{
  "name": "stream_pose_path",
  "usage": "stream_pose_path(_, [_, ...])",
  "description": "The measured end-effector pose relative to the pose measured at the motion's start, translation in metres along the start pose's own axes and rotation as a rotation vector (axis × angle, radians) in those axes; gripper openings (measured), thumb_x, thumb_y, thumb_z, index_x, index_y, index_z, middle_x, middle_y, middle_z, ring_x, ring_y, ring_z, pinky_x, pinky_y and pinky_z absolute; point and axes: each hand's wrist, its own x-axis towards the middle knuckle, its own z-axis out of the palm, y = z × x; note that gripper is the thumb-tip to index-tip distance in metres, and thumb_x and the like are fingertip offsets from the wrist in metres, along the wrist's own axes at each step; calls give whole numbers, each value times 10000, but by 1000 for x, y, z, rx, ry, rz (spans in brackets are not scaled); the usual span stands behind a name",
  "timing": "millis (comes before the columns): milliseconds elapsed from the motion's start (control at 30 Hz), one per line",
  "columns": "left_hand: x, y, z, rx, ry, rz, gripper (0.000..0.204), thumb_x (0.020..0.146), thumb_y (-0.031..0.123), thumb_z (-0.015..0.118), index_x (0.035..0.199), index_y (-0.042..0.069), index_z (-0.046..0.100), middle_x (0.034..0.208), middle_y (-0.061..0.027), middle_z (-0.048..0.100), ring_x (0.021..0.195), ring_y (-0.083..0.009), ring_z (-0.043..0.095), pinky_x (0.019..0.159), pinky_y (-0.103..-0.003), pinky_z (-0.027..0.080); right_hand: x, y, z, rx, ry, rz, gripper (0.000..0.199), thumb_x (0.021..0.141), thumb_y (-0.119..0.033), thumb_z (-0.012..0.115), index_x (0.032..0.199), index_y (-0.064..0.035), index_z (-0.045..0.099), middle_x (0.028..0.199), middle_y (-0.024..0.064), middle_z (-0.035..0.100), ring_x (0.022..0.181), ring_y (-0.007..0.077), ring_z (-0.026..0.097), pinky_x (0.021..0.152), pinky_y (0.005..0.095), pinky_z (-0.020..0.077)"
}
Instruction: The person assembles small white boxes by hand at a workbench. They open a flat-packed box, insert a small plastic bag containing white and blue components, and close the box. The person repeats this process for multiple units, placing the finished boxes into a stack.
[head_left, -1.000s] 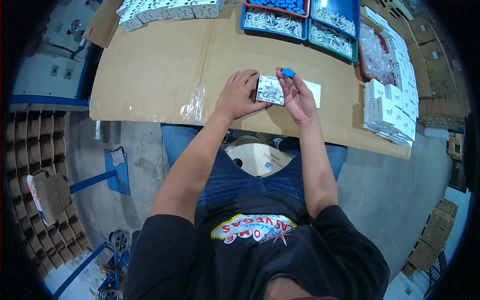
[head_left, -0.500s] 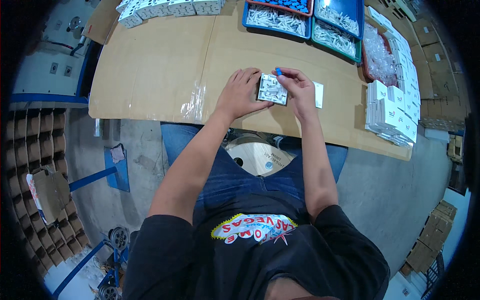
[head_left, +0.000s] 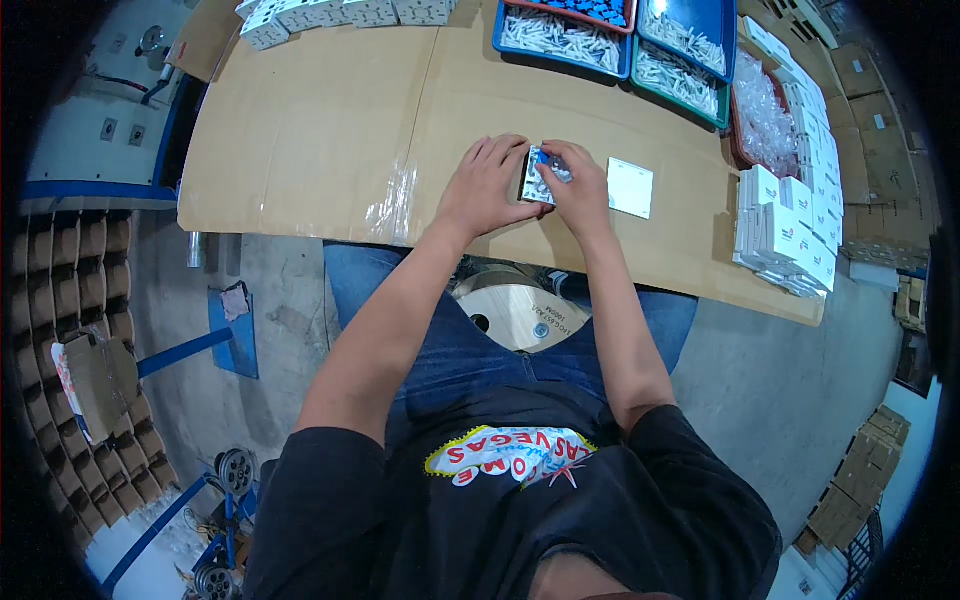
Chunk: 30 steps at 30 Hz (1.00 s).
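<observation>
Bracing the white unit (head_left: 536,191) at upper centre, your left hand (head_left: 485,187) grips its left side; your right hand (head_left: 580,188) narrows at the blue piece (head_left: 542,156), can't tell if gripping. Lettering on shirt (head_left: 480,535), lower centre; tiny print on white stacks (head_left: 785,228), right. Cardboard (head_left: 310,150) runs wide leftward, near edge below hands.

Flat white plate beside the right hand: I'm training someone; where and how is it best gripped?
Probably grip the white plate by its right edge, coming low from the right: it looks thin and lies flat on the cardboard, so its edges seem the best hold. That edge is unobstructed; the right hand is near the left one.
</observation>
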Motion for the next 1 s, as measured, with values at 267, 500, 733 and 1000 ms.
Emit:
stream_pose_path(267, [0,0,-1,2,-2,-2,898,765,626,749,1396,21,541,1426,-114,530,1395,-270,454,1231,-473,286,2,-5,1,45,-20,-9,262,838,-68,762,1092,-48,703,1142,90,727,1019,299,683,944,383,524])
stream_pose_path(500, [-1,0,-2,20,-33,-15,919,774,642,742,1425,35,514,1460,-108,499,1403,-269,444,1233,-476,285,1,0,5,22,-38,4,235,849,-87,765,1075,-58,709,1141,90,733,1072,290,686,1082,464,456])
stream_pose_path(733, [-2,-3,0,14,-29,-3,914,754,611,758,1428,43,516,1454,-110,510,1408,-270,439,1235,-474,281,-14,-4,1,-470,-72,-164,304,944,-255,688,1221,-146,747,1334,85,670,1346,302,548,1187,585,306])
stream_pose_path(1000, [-1,3,-4,-26,37,14,827,739,491,808,1368,17,557,1415,-142,544,1355,-321,490,1203,-480,329,-10,-13,-25,-458,-70,-148,374,958,-291,656,1279,-105,703,1459,170,554,1407,354,463,1170,582,322])
